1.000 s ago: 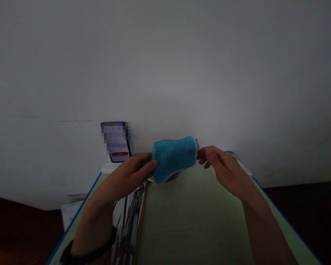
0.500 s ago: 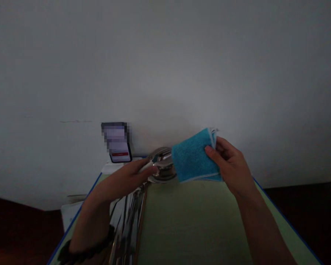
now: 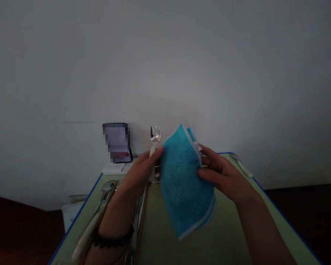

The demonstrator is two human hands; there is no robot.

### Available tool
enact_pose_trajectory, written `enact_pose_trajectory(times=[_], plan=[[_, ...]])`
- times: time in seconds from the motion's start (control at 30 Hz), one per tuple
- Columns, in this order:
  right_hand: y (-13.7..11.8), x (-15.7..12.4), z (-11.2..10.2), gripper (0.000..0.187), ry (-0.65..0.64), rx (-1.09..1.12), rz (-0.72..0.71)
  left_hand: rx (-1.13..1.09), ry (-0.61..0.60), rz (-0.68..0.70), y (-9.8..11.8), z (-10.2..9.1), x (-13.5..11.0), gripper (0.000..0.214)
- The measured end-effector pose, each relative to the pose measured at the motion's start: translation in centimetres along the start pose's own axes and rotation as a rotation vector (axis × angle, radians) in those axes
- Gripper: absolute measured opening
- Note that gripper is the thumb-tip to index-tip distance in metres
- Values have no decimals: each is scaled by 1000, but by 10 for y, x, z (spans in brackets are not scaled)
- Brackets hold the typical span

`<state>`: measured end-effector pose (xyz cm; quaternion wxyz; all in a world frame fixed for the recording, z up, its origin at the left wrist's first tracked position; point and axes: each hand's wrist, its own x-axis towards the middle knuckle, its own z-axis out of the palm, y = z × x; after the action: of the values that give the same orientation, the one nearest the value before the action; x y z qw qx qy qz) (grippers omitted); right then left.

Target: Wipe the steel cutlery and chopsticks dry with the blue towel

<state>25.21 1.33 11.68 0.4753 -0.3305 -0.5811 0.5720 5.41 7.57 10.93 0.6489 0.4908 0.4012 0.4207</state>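
Note:
My left hand point(image 3: 140, 169) is closed on a fork point(image 3: 155, 137), whose tines point up past my fingertips. Its handle looks white and is partly covered by the hand. Right beside the fork hangs a folded blue cloth point(image 3: 186, 184) with pale edging and a small tag. My right hand point(image 3: 224, 175) pinches this cloth along its right side. The left thumb tip meets the cloth's left edge; I cannot tell whether it grips it. Behind the cloth and left fingers, a shiny metal dish point(image 3: 157, 176) is mostly hidden.
A phone point(image 3: 118, 141) leans against the wall on a white stand point(image 3: 111, 168). Spoons point(image 3: 107, 186) and other cutlery lie along the left of the green table point(image 3: 226, 228), partly under my left forearm. A pale-handled utensil point(image 3: 244, 167) lies at the back right corner.
My left hand has raised the fork from in front of the metal dish to upright. The cloth has swung downward and moved left, close against the fork.

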Motion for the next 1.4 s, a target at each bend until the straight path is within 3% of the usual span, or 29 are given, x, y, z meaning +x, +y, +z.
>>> enact_pose_trajectory(times=[0.2,0.33,0.53,0.77,1.07,1.13,1.3,1.4], plan=[[-2,-3,-11,46,-120,-88,112,115,131,167,4,-7,-3,36],[-2,4,0,40,12,-123,75,283,137,235,9,-5,-9,34],[-1,12,7,29,288,-350,12,349,99,266,12,-2,-15,31],[1,11,3,25,320,-351,-32,365,107,304,12,-3,-16,32],[-5,12,14,15,403,-394,-98,502,42,319,14,-10,-17,37],[-4,11,13,15,365,-346,-76,521,58,327,14,-9,-17,37],[-1,10,9,28,118,-300,87,591,127,343,17,-8,-18,38],[-3,10,6,20,158,-384,114,605,29,261,18,-14,-18,31]])
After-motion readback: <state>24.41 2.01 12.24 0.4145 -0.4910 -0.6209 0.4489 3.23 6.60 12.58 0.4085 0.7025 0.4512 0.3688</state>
